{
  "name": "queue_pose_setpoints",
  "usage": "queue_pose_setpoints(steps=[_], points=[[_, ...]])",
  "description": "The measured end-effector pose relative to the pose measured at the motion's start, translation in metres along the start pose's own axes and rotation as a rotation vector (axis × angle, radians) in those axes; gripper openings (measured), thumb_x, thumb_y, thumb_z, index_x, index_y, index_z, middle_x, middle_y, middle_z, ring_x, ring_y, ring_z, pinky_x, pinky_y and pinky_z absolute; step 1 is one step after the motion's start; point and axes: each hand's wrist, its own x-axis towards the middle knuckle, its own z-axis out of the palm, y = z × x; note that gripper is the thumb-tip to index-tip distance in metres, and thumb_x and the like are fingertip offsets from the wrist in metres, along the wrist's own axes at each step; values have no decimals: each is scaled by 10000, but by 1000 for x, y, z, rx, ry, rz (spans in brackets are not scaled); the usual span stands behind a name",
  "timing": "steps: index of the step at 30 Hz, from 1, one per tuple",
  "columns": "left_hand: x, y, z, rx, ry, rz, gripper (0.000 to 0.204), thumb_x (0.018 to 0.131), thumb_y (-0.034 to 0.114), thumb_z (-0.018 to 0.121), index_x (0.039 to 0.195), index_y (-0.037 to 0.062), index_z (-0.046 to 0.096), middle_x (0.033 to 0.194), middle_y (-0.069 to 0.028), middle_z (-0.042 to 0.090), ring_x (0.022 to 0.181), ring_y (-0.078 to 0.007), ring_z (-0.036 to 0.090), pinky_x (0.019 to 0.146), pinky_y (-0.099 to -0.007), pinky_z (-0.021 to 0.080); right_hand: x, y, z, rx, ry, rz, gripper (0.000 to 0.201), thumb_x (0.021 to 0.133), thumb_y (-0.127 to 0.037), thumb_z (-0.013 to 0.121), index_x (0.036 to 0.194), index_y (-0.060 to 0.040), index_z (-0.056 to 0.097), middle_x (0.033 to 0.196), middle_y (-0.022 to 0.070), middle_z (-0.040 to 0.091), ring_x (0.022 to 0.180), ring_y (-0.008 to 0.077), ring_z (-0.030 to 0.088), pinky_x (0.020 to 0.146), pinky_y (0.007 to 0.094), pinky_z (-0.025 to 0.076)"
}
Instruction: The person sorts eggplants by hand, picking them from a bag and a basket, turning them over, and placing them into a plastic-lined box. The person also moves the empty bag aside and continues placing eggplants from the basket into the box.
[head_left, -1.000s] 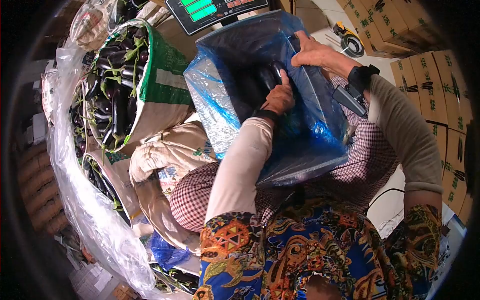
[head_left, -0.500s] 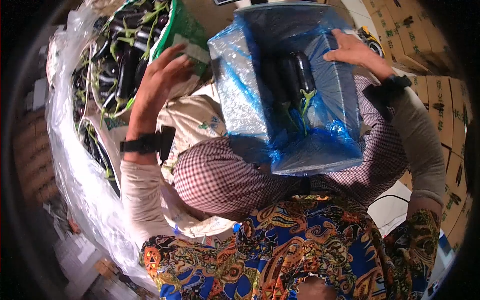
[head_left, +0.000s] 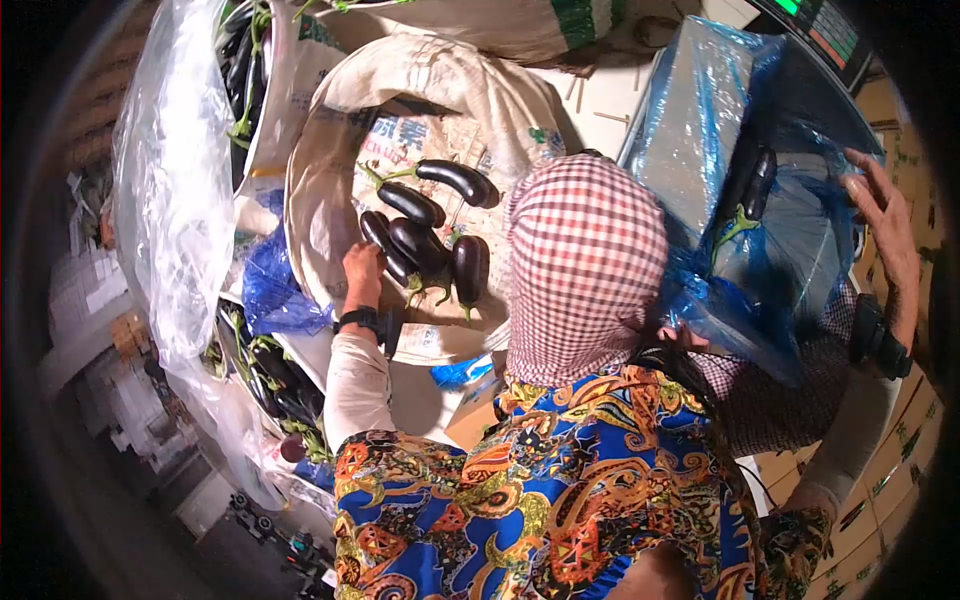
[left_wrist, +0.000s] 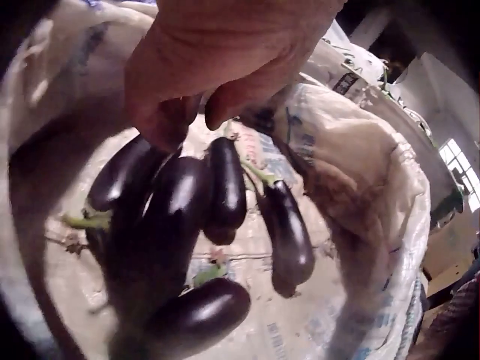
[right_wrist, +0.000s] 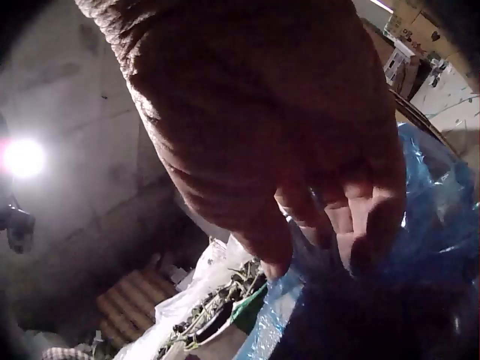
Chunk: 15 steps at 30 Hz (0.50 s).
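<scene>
Stacked cardboard cartons (head_left: 890,465) line the right side, and a lit scale (head_left: 835,42) stands at upper right. Clear plastic sheeting (head_left: 170,210) drapes beside more eggplants (head_left: 240,75) in a sack at upper left. Five eggplants (head_left: 470,270) lie in a wide-mouthed woven sack (head_left: 440,62). The left hand (head_left: 362,275) reaches in, fingers bent down at the leftmost one; whether they grip it, I cannot tell. The right hand (head_left: 888,222), fingers loosely spread, touches the blue plastic liner (head_left: 690,130) of a box, where at least one eggplant (head_left: 762,185) lies.
</scene>
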Motion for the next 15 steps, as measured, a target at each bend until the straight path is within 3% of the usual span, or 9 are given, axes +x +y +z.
queue_pose_setpoints(steps=[1, 4, 6, 9, 10, 13, 15], points=[[0, -20, -7, 53, 17, -9, 159, 822, 70, 618, 964, 5, 646, 722, -70, 625, 590, -170, 598, 492, -296, 458, 0, -7, 4, 4, -50, -10, 634, 877, -497, 619, 1342, -74, 538, 1105, 126, 631, 1018, 240, 594, 883, 390, 469], [10, -80, -17, 424, 137, 77, 272, 787, 156, 669, 1007, -3, 696, 855, -122, 709, 782, -244, 679, 725, -360, 518, 1, -18, 14, 20, -173, -50, 659, 865, -503, 622, 1349, -66, 526, 1120, 119, 631, 1037, 226, 573, 842, 371, 450], [-13, -82, -3, 621, 209, 99, 302, 777, 186, 680, 1016, 2, 698, 915, -170, 719, 873, -320, 691, 796, -398, 516, 2, -20, 18, 19, -207, -52, 663, 862, -509, 618, 1350, -69, 526, 1129, 125, 630, 1040, 233, 576, 844, 373, 452], [-33, -74, 10, 815, 316, 161, 303, 772, 188, 670, 1008, 2, 701, 942, -188, 711, 901, -350, 682, 814, -418, 514, -2, -31, 17, -22, -193, -29, 665, 861, -523, 607, 1353, -84, 529, 1146, 139, 628, 1054, 256, 582, 839, 379, 462], [-41, -71, 12, 762, 276, 222, 260, 770, 170, 651, 960, -3, 692, 953, -214, 697, 937, -377, 666, 835, -438, 508, -3, -30, 16, -12, -175, -30, 664, 863, -528, 607, 1354, -88, 530, 1145, 138, 629, 1060, 258, 582, 839, 384, 465], [-45, -74, 24, 926, 143, 387, 360, 808, 305, 678, 1012, 17, 607, 962, -233, 674, 950, -443, 642, 808, -501, 506, 7, -14, 15, 10, -28, -84, 603, 901, -494, 591, 1360, -107, 536, 1141, 108, 636, 1012, 215, 593, 810, 353, 473], [-49, -66, 43, 1018, 71, 224, 449, 812, 341, 702, 1070, 0, 565, 975, -262, 670, 969, -441, 642, 821, -480, 509, 15, -1, 11, 46, 38, -102, 540, 936, -445, 574, 1366, -121, 538, 1138, 77, 643, 948, 166, 596, 781, 308, 472]])
